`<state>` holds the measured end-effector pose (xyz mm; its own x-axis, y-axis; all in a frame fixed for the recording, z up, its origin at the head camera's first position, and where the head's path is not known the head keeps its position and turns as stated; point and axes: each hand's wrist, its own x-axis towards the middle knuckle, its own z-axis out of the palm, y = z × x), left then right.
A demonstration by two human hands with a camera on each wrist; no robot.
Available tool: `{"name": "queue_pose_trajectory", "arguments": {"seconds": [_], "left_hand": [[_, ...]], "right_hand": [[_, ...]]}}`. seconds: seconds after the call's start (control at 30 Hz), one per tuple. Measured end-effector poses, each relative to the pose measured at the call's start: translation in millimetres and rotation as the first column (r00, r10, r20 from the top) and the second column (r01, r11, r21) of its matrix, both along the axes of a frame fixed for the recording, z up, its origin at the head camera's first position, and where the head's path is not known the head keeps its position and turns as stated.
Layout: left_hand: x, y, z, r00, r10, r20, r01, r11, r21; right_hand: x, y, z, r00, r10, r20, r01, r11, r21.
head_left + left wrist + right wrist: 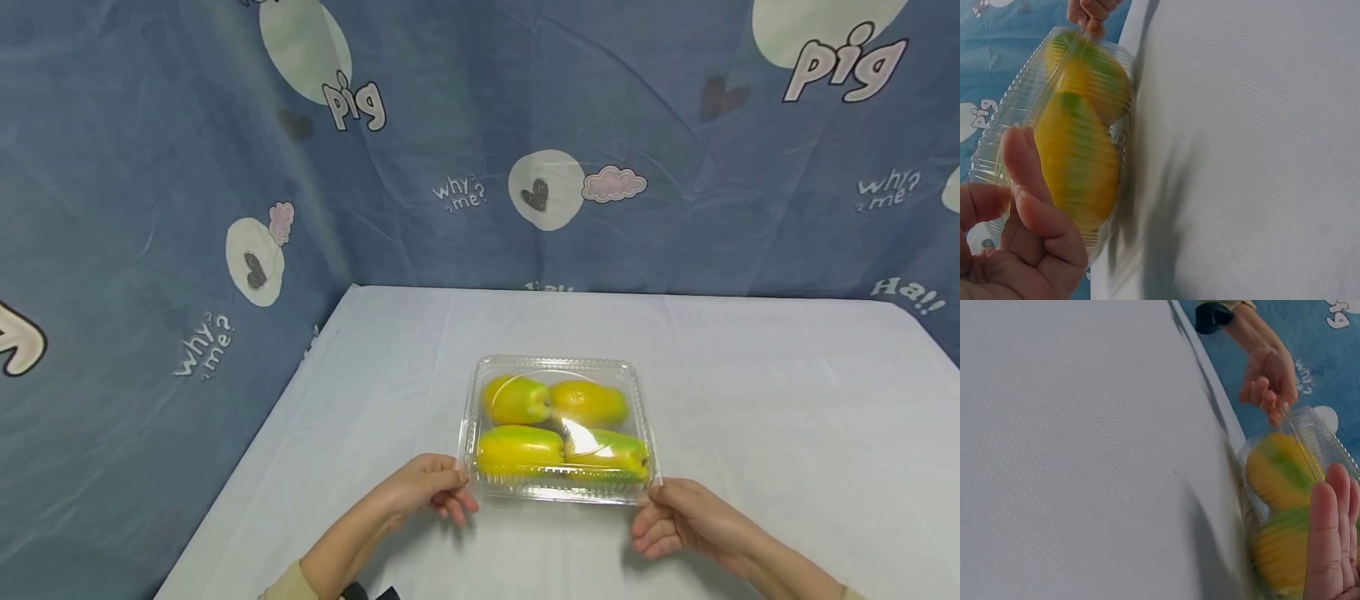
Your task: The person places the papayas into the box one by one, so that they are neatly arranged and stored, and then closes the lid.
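A clear plastic clamshell box with a ribbed rim sits over the white table, its lid down. Inside lie several yellow-green fruits that look like mangoes or papayas, in two rows. At the box's near left corner, my left hand pinches the rim between thumb and fingers. My right hand grips the rim at the near right corner. The left wrist view shows the left thumb and fingers on the rim. In the right wrist view, the straight fingers of the right hand hide part of the box.
A white cloth covers the table. Behind and to the left hangs a blue printed curtain, close to the table's edges. A dark strap is on the left forearm, below a beige sleeve.
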<state>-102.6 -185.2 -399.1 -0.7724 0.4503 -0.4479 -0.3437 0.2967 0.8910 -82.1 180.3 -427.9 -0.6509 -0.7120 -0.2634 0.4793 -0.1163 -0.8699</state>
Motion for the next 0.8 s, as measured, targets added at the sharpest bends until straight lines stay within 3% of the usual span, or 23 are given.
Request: {"name": "queue_pose_trajectory", "arguments": {"seconds": [0.47,0.63,0.8], "left_hand": [[-5.1,-0.5,-10.2,0.999,0.038,-0.019,-0.037,0.999,0.011],[-6.5,-2.5,-10.0,0.999,0.029,-0.039,-0.03,0.999,-0.013],[-7.8,-3.5,-7.5,0.994,0.031,-0.105,-0.04,0.995,-0.088]], "right_hand": [[2.1,-5,-2.3,0.999,-0.023,-0.024,0.022,0.999,-0.036],[1.4,-3,-3.3,0.999,-0.013,-0.037,0.014,1.0,0.01],[0.2,-1,-1.5,0.997,-0.021,-0.08,0.028,0.996,0.084]]}}
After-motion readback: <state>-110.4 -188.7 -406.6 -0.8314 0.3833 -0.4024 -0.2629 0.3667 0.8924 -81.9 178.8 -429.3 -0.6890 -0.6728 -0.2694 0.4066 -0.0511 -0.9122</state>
